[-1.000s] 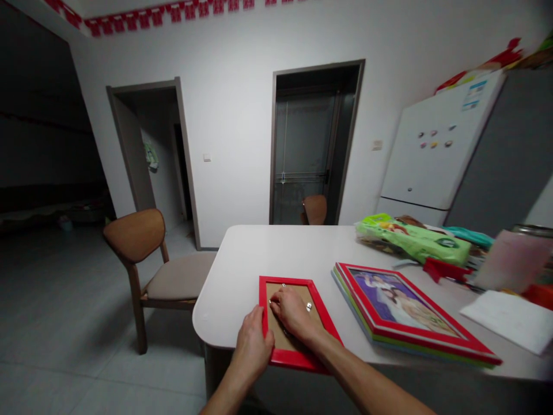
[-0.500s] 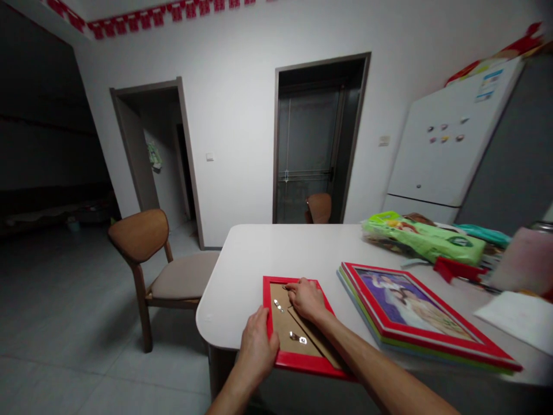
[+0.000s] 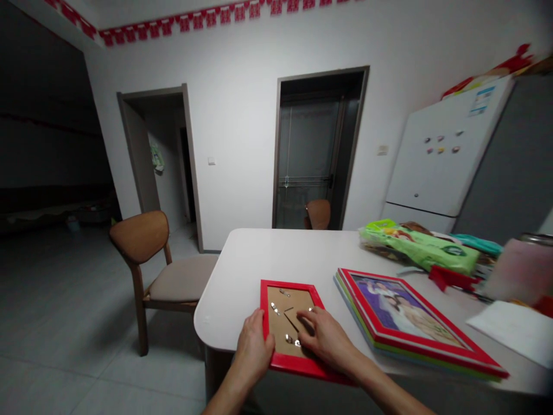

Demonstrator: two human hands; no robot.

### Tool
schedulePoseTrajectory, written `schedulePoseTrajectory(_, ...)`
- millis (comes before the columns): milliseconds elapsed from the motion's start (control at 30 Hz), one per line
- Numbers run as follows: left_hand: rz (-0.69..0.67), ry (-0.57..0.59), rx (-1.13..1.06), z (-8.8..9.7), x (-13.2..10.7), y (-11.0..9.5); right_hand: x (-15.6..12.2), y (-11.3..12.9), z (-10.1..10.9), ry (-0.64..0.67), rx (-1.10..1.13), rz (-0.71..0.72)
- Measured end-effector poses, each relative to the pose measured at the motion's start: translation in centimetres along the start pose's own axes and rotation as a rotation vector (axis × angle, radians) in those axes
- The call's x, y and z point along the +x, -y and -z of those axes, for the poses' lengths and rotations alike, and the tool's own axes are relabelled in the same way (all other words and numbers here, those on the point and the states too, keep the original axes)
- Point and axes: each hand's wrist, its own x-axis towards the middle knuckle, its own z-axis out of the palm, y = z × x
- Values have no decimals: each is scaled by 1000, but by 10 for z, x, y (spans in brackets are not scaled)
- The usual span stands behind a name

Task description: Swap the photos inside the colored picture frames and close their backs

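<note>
A red picture frame (image 3: pixel 294 364) lies face down near the table's front edge, its brown backing board (image 3: pixel 276 328) showing. Several small metal pieces, such as a clip (image 3: pixel 275 309) on the left, are on the board, and a dark bent line marks its middle. My left hand (image 3: pixel 256 340) holds the frame's left side, thumb over the top of the border. Over the board's right half, my right hand (image 3: pixel 326 337) has its fingers apart, thumb close to the lower metal clip (image 3: pixel 289 339). The fingertips seem to touch the board; part of the right border is hidden beneath this hand.
To the right, a stack of frames with a wedding photo (image 3: pixel 410 311) on top lies on the white table (image 3: pixel 242 253). Behind it are a green packet (image 3: pixel 432 248), a red object (image 3: pixel 453 279) and white paper (image 3: pixel 514 328). A wooden chair (image 3: pixel 142 239) stands at left.
My right hand has moved from the board's upper edge down toward its lower right, fingers now more spread. The upper metal clip is uncovered. My left hand stays on the frame.
</note>
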Motion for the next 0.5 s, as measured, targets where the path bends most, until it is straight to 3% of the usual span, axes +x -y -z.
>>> schedulePoseTrajectory(167,70,-49,-339,2,5,-5,11,12,20,-4,20,-3)
schedulePoseTrajectory(300,108,-58,-537,9,18,-10,17,40,40,-26,19,5)
schedulePoseTrajectory(400,171,-88,-625,23,27,3,21,56,44,-60,107,75)
schedulePoseTrajectory(500,233,-135,-649,47,28,31,22,47,37,-100,154,74)
